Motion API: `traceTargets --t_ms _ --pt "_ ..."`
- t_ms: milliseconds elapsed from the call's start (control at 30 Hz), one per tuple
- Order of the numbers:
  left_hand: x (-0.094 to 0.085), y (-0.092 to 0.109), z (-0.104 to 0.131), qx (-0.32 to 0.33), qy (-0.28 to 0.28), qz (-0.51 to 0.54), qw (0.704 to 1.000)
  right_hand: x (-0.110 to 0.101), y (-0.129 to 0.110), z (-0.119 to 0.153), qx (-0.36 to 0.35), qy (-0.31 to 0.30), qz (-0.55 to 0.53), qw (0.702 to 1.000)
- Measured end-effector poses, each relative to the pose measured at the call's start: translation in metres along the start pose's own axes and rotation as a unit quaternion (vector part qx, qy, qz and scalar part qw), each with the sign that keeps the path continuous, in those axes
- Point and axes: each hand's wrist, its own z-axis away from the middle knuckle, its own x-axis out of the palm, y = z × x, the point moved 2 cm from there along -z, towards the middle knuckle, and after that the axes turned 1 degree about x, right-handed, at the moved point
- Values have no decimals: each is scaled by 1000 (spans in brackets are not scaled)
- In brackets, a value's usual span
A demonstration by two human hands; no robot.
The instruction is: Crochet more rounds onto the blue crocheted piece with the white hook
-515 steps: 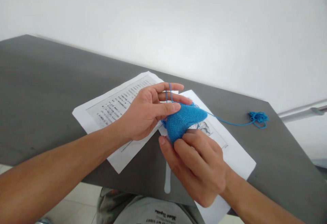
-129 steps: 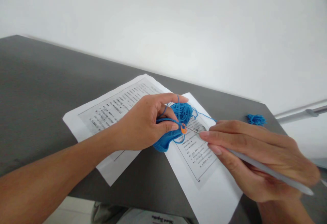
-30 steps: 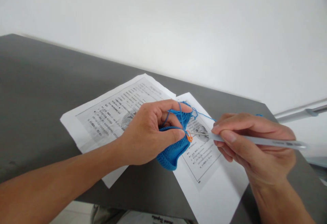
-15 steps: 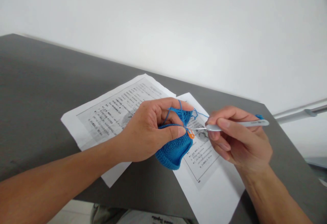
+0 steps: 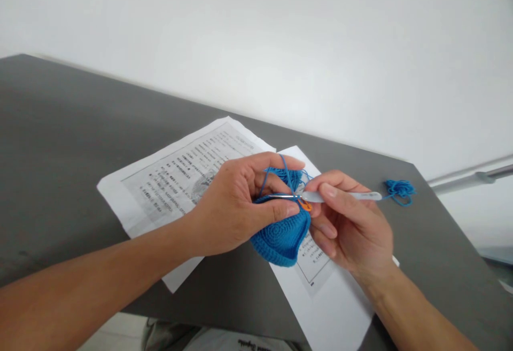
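Between its thumb and fingers, my left hand (image 5: 236, 207) pinches the upper edge of a blue crocheted piece (image 5: 278, 239). Blue yarn runs over the raised left index finger. My right hand (image 5: 352, 223) holds a crochet hook (image 5: 344, 196) by its pale grey handle. The metal shaft lies across the piece's top edge, its tip near the left fingers. An orange stitch marker (image 5: 305, 205) hangs at the edge, close to the right fingertips. More blue yarn (image 5: 294, 179) shows behind the left fingers.
Two printed sheets, one on the left (image 5: 160, 180) and one on the right (image 5: 332, 308), lie under the hands on a dark grey table (image 5: 80, 126). A small blue yarn bundle (image 5: 399, 190) rests near the right edge. Behind stands a white wall.
My right hand has moved left with the hook, whose shaft now reaches across the piece's edge. The yarn bundle on the right has come into fuller view. The blue piece has shifted slightly right.
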Motion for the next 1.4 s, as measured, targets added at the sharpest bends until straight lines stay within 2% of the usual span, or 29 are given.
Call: traceTargets --t_ms 200,567,733,867,1000,1100,1233,1400 --pt "1 -1 1 5 -2 -5 1000 3 4 0 -37 33 -2 999" --pt "-1 0 1 0 26 -31 999 6 10 3 -74 48 -8 996" --pt "-1 1 3 42 86 -104 990 6 10 5 -125 49 68 989" --pt "-2 2 3 62 128 -127 982 7 10 11 -202 50 201 957" --pt "-1 4 3 60 152 -140 976 9 13 14 -258 72 257 929" --pt "1 4 4 67 165 -149 973 10 15 13 -287 80 288 910" --pt "2 2 6 75 171 -109 976 13 14 15 -330 80 360 869" --pt "2 5 7 69 168 -76 980 17 9 23 -343 54 436 830"
